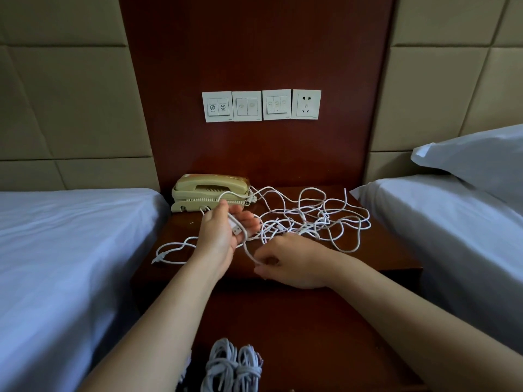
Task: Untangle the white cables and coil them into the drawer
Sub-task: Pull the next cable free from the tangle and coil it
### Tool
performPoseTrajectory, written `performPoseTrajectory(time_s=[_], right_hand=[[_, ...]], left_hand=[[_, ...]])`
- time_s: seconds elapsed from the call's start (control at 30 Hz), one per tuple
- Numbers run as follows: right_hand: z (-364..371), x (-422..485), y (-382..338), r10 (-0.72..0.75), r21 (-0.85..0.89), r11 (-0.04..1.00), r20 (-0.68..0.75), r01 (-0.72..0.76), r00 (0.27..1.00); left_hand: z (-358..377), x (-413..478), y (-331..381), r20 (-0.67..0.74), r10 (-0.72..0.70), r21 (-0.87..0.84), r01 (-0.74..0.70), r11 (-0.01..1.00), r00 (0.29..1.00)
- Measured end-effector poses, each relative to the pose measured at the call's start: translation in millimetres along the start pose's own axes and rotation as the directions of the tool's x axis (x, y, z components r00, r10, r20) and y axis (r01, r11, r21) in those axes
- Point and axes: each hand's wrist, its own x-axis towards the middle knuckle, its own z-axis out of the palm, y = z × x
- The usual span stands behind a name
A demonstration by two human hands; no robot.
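A tangle of white cables (pixel 314 219) sprawls over the dark wooden nightstand (pixel 376 258). My left hand (pixel 220 233) is raised above the nightstand's left half, palm turned right, holding a white cable end with a USB plug (pixel 237 229) across its fingers. My right hand (pixel 285 261) sits lower at the front edge, pinching a loop of the same white cable (pixel 252 257) between thumb and fingers. One loose cable end (pixel 161 256) trails to the nightstand's left front corner. Two coiled white cable bundles (pixel 232 366) lie in the open drawer (pixel 311 335) below.
A beige telephone (pixel 209 190) with a curly cord stands at the nightstand's back left. Beds with white sheets (pixel 56 250) flank both sides, and a pillow (pixel 475 162) lies on the right bed. Switches and a socket (pixel 306 104) sit on the wooden wall panel.
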Motion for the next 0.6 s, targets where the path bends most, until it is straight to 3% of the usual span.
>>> performPoseTrajectory(time_s=[0.17,0.3,0.4,0.6], right_hand=[[-4,-1,-2,-0.042,-0.001,0.999,-0.239,0.043,0.97],[-13,0,3,-0.02,0.039,0.998,-0.423,0.04,0.906],[-16,3,6,0.009,0.073,0.997,-0.514,0.033,0.858],[-20,4,20,0.138,0.207,0.978,-0.558,-0.024,0.818]], left_hand=[[-3,2,-2,-0.019,0.043,0.198,-0.038,0.979,0.999],[-1,0,-10,0.05,0.139,0.501,-0.145,0.853,0.989],[3,-5,-17,0.184,0.06,0.478,-0.143,0.867,0.981],[14,-23,-13,0.408,-0.216,0.347,0.068,0.935,0.887]])
